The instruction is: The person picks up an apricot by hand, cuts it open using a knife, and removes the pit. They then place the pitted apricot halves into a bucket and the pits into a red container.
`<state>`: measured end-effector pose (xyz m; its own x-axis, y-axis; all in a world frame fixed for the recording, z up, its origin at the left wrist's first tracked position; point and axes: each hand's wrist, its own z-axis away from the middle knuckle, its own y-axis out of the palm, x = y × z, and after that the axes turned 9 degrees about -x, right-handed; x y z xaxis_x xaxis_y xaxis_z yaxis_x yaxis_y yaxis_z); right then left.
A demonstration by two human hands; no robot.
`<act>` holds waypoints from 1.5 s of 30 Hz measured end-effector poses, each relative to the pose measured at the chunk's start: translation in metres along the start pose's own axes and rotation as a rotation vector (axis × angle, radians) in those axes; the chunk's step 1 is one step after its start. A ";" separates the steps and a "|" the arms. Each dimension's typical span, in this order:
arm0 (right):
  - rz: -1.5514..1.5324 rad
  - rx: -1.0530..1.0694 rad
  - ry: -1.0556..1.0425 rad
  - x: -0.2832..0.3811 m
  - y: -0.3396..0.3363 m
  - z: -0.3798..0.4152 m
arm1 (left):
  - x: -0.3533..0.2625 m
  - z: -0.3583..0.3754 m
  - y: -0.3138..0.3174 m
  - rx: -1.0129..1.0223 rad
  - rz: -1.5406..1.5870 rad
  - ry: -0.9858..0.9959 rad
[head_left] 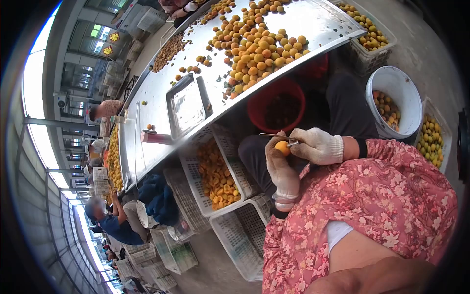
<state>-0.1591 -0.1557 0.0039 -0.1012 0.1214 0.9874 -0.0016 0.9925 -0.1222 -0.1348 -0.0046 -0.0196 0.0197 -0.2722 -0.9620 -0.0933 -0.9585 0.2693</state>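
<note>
Both hands wear pale knit gloves. My left hand (281,169) is curled round an orange-yellow apricot (282,148). My right hand (317,146) is closed beside it on a small metal tool (293,144), whose tip meets the fruit. A thin brownish strip (268,134) juts out above the left fingers; whether it belongs to the tool is unclear. Below and left of the hands stands a white crate (199,193) of halved apricots. Dark contents fill the bottom of a red basin (253,105) beyond the hands.
A metal table (152,105) carries a heap of whole apricots (259,54) and a steel tray (186,105). Right of my legs stand a white bucket (409,88) and fruit crates. Another crate (240,240) is near my left forearm. A person in blue (120,228) sits at the left.
</note>
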 end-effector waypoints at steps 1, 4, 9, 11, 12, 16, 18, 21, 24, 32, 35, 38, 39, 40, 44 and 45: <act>0.029 0.006 0.011 -0.001 0.000 0.000 | 0.001 0.000 -0.002 -0.005 0.001 0.001; 0.012 -0.011 0.002 0.000 0.004 0.001 | 0.007 0.002 -0.003 0.036 -0.017 0.019; -0.306 -0.059 0.053 -0.030 0.015 0.003 | 0.010 -0.005 -0.006 0.036 -0.268 0.172; -0.383 -0.047 0.096 -0.046 0.016 -0.004 | 0.007 -0.008 -0.003 0.006 -0.194 0.159; -0.359 -0.021 0.046 -0.064 0.013 -0.007 | 0.009 -0.008 -0.003 -0.027 -0.205 0.199; -0.260 0.049 -0.029 -0.076 0.017 -0.026 | -0.006 -0.010 -0.017 -0.071 -0.284 0.167; -0.233 0.076 -0.073 -0.075 0.030 -0.036 | -0.004 -0.008 -0.021 -0.140 -0.297 0.247; -0.193 0.106 -0.119 -0.066 0.047 -0.045 | -0.002 -0.008 -0.032 -0.224 -0.384 0.308; -0.256 0.106 -0.065 -0.078 0.061 -0.055 | -0.005 -0.009 -0.043 -0.253 -0.347 0.269; -1.283 0.947 0.805 -0.002 0.050 -0.061 | -0.024 -0.012 -0.050 -0.184 -0.414 0.609; -0.265 -0.210 -0.009 -0.044 0.073 -0.044 | -0.006 -0.031 -0.039 -0.220 0.154 0.269; -0.885 0.329 0.242 -0.042 0.043 -0.055 | 0.005 -0.028 -0.052 -0.156 0.417 -0.023; -1.180 0.603 0.374 -0.021 0.041 -0.058 | -0.009 -0.023 -0.051 -0.110 0.488 0.016; -0.762 0.479 0.375 -0.012 0.042 -0.062 | -0.023 -0.022 -0.051 -0.155 0.453 0.057; -0.148 0.141 0.061 -0.020 0.044 -0.046 | -0.019 -0.031 -0.059 -0.040 0.682 0.016; -0.246 0.155 0.328 0.002 0.043 -0.040 | -0.014 -0.029 -0.061 -0.036 0.713 -0.014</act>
<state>-0.1197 -0.1119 0.0049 0.2417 -0.0954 0.9656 -0.1383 0.9816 0.1316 -0.1004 0.0553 -0.0214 -0.0469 -0.8329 -0.5514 -0.0458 -0.5496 0.8342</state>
